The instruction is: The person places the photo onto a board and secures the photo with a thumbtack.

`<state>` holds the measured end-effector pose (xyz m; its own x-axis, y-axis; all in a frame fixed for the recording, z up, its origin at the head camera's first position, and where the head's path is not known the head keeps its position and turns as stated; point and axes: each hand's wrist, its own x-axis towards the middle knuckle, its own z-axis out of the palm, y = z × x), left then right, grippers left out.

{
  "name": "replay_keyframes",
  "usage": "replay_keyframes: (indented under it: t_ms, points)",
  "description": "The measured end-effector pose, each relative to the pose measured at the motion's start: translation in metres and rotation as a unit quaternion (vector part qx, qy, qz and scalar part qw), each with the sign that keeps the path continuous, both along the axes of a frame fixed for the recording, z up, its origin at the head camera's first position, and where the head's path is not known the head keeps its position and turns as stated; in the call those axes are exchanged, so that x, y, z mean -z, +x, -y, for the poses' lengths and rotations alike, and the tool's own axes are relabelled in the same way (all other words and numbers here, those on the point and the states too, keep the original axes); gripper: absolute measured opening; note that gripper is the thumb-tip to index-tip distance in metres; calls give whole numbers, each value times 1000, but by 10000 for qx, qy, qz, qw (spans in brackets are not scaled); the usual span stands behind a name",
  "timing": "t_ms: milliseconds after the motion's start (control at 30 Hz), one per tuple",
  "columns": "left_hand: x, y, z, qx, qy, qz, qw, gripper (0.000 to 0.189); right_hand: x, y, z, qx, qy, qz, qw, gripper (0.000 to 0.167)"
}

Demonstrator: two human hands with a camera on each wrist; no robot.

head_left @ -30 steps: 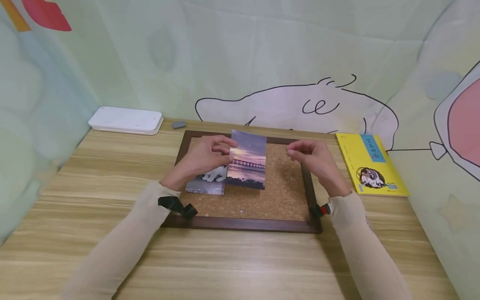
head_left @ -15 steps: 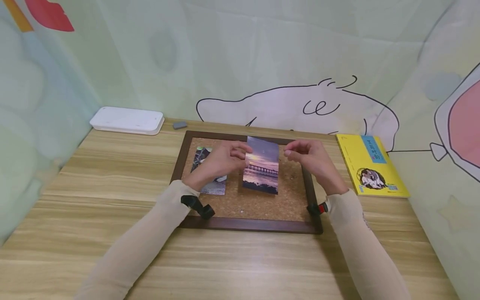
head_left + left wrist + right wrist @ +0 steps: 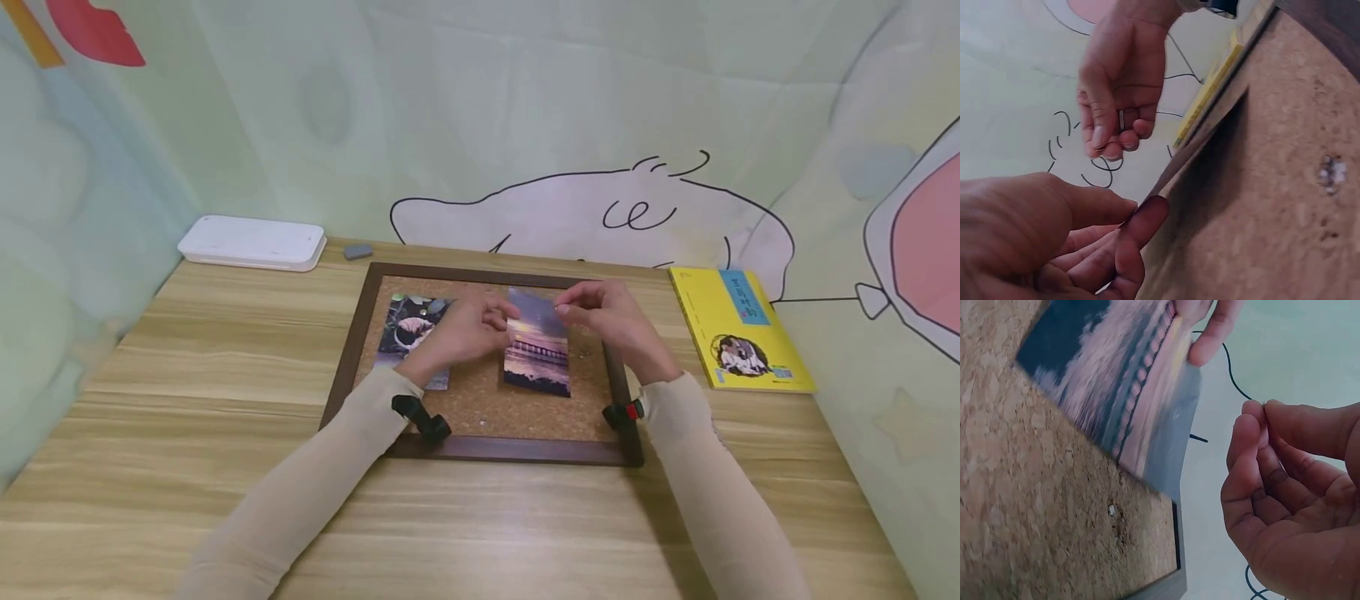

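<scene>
My left hand (image 3: pixel 471 329) pinches the left edge of a photo print (image 3: pixel 536 358) showing a pier at sunset, between thumb and index finger. The print is tilted over the corkboard (image 3: pixel 480 408), casting a shadow on the cork in the left wrist view. Just past the print's upper right corner is my right hand (image 3: pixel 611 321), thumb and index tips together. A tiny dark speck (image 3: pixel 1264 404) shows at those tips; I cannot tell what it is. Another photo (image 3: pixel 401 321), with a black-and-white animal, lies on the board's left half, partly behind my left hand.
A yellow book (image 3: pixel 738 333) lies right of the board. At the back left are a white case (image 3: pixel 251 242) and a small grey block (image 3: pixel 358 251). Whitish marks (image 3: pixel 1333 174) show on the cork. A printed cloth (image 3: pixel 480 108) hangs behind the wooden table (image 3: pixel 480 533).
My left hand has carried the pier photo to the right and lower in the head view, uncovering more of the animal photo. My right hand has shifted slightly left, closer to the print.
</scene>
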<state>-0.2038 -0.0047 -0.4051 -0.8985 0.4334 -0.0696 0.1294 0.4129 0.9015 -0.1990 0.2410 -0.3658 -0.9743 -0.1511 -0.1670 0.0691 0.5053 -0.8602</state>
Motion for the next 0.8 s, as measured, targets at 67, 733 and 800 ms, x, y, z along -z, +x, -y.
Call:
replay_keyframes:
  t_ms: [67, 733, 800]
  points:
    - [4, 1, -4, 99, -137, -55, 9998, 36, 1, -1, 1, -17, -52, 79, 10000, 22]
    - [7, 8, -16, -37, -1540, -1147, 9814, 34, 8, -15, 8, -261, 371, 399, 9982, 11]
    - [7, 9, -15, -25, -1536, -1131, 9816, 36, 9, -17, 8, -286, 486, 442, 9974, 10]
